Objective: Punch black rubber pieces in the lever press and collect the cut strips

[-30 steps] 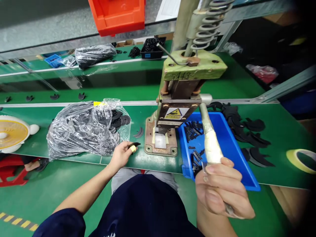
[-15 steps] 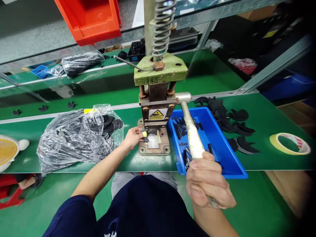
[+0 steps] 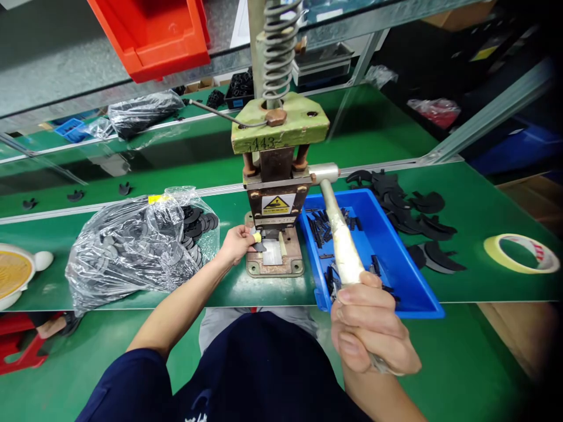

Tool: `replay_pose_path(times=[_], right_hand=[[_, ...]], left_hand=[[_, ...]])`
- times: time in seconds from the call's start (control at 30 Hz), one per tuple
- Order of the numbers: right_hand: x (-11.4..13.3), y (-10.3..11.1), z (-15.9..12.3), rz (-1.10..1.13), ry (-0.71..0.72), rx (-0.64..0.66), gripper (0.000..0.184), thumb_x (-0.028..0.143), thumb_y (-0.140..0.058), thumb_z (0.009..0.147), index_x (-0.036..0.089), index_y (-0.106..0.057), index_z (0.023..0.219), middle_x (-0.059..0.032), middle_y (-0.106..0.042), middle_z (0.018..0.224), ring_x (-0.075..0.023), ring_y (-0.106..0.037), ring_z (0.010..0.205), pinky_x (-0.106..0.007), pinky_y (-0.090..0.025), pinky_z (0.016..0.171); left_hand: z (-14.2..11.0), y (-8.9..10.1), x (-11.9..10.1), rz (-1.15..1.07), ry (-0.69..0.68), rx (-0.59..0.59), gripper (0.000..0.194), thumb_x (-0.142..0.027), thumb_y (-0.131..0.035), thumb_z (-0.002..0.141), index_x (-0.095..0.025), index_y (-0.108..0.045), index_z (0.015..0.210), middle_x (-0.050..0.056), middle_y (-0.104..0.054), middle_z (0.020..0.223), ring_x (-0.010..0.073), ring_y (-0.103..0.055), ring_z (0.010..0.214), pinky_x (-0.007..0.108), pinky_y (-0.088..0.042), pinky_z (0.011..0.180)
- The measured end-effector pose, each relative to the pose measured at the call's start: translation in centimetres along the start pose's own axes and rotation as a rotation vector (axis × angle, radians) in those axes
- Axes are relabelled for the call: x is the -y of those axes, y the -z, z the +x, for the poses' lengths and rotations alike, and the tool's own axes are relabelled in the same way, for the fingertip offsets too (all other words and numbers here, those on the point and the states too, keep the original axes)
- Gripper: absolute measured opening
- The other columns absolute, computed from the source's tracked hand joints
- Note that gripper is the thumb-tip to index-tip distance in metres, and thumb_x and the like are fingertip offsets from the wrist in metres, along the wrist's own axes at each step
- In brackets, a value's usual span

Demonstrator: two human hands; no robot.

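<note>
My right hand (image 3: 373,322) is wrapped round the press lever (image 3: 343,240), a taped handle that runs up to the side of the hand press (image 3: 278,176). Fingers pinched, my left hand (image 3: 238,242) holds a small dark curved piece (image 3: 259,247) at the left side of the press base (image 3: 272,269), under the ram. Something yellow shows at the fingertips of that hand, perhaps tape on a finger. Part of the dark piece is hidden by my fingers.
A blue bin (image 3: 396,264) with black strips stands right of the press. Dark curved pieces (image 3: 398,205) and a tape roll (image 3: 521,253) lie further right. Left is a clear plastic bag (image 3: 132,252) of dark pieces. An orange bin (image 3: 153,35) sits on the shelf above.
The view has shifted slightly, so the press appears a little further left. My left hand still holds the dark piece at the base, and my right hand stays on the lever.
</note>
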State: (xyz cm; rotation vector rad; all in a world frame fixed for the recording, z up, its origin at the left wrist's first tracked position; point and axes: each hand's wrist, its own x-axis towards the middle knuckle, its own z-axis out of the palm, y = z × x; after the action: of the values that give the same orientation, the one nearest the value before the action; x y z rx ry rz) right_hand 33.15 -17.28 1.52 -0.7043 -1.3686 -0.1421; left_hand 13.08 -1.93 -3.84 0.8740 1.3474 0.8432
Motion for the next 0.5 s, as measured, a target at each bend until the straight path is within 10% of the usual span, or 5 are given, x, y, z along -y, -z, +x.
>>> replay_pose_path(times=[0.33,0.5], right_hand=[[0.6,-1.0,-0.4,-0.017,-0.081,-0.145,0.027,0.021,-0.054,0.083,0.024,-0.041,0.059,0.0063,-0.058,0.065,-0.0163,-0.059,0.065,-0.050,-0.053,0.073],[0.7,-0.3,-0.3,0.013,-0.120,-0.004,0.023,0.017,-0.055,0.082,0.024,-0.043,0.065,0.0075,-0.061,0.074,-0.0175,-0.061,0.072,-0.053,-0.051,0.080]], left_hand=[[0.5,0.0,-1.3,0.080,0.170,0.077,0.031,-0.011,-0.090,0.057,-0.009,-0.060,0.068,0.001,-0.063,0.061,0.0103,-0.062,0.049,0.021,-0.056,0.048],[0.6,-0.1,-1.3,0.077,0.246,0.042,0.020,-0.005,-0.081,0.064,-0.011,-0.062,0.066,0.003,-0.067,0.063,0.0142,-0.067,0.053,0.022,-0.058,0.053]])
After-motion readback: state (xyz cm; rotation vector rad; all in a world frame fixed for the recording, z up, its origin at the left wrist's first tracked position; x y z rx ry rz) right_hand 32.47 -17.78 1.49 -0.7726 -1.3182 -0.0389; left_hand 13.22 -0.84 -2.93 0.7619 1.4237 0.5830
